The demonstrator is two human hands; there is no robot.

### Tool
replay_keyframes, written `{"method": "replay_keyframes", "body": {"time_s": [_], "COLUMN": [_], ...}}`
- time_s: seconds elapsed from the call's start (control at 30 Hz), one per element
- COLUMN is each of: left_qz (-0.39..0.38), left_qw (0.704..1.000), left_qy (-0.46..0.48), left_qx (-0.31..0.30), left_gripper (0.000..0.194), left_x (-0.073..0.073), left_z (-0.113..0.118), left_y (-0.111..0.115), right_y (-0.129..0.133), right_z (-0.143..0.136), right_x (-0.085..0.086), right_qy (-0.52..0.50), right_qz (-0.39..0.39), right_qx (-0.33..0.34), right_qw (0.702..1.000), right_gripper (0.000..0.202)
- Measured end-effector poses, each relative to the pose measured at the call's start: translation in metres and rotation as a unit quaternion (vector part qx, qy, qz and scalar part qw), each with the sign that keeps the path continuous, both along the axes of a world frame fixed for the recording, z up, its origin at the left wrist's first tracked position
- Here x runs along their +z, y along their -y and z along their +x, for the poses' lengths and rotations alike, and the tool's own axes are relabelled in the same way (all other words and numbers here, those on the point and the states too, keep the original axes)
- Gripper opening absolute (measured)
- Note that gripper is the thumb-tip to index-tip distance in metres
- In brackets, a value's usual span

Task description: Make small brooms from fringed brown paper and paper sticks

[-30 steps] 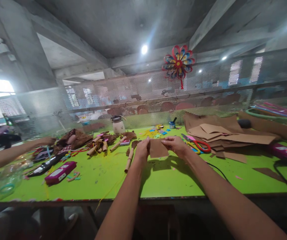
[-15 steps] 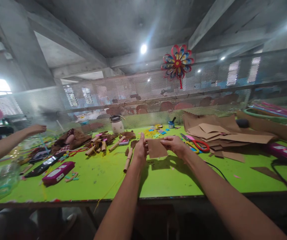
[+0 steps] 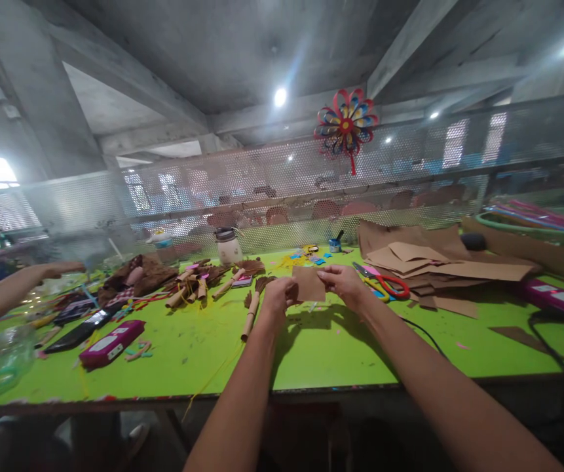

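Both forearms reach in over the near edge of the green tabletop (image 3: 193,367). At the left, close to that edge, lies a clear bottle (image 3: 6,357), with a purple box (image 3: 113,343) and a dark case (image 3: 82,330) to its right.

The paper (image 3: 310,286), a small brown piece, is held up above the middle of the tabletop, its shadow falling below. The left hand (image 3: 278,298) has its grip closed at the left edge; the right hand (image 3: 344,286) pinches the upper right edge between thumb and fingers. Just left of the left hand lies a fringed tube (image 3: 251,314).

Near the right hand are scissors (image 3: 382,279), their blades pointing away. Farther left, a co-worker's hand (image 3: 63,269) stretches over clutter; more tubes (image 3: 188,288) lie heaped between it and the left hand. To the right, brown sheets (image 3: 443,262) are piled loosely.

Behind stand a lidded jar (image 3: 229,249) and a small blue pot (image 3: 335,246), before a perforated screen (image 3: 282,177). A red, blue and yellow flower (image 3: 346,126) shows highest.
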State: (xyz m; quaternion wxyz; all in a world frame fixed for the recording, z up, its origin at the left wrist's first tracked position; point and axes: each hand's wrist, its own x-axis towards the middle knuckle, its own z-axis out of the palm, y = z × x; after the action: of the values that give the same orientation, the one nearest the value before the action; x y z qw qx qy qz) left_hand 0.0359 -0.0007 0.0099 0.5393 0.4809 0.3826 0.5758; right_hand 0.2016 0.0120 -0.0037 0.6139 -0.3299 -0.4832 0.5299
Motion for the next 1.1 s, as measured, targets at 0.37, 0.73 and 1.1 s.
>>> {"method": "replay_keyframes", "body": {"time_s": [0.37,0.73,1.1], "left_qz": [0.037,0.093,0.056], "left_qw": [0.997,0.984,0.996], "left_qy": [-0.049,-0.147,-0.068], "left_qx": [0.054,-0.049,-0.034], "left_gripper": [0.017,0.017,0.023], "left_x": [-0.010,-0.012,-0.001], "left_z": [-0.004,0.003,0.002], "left_y": [-0.016,-0.012,0.001], "right_y": [0.006,0.010,0.004], "right_z": [0.000,0.000,0.000], "right_x": [0.006,0.007,0.004], "right_qy": [0.031,0.047,0.018], "right_qz": [-0.058,-0.052,-0.014], "right_qx": [-0.004,0.011,0.029], "right_qw": [0.998,0.997,0.999], "right_gripper": [0.019,0.032,0.018]}}
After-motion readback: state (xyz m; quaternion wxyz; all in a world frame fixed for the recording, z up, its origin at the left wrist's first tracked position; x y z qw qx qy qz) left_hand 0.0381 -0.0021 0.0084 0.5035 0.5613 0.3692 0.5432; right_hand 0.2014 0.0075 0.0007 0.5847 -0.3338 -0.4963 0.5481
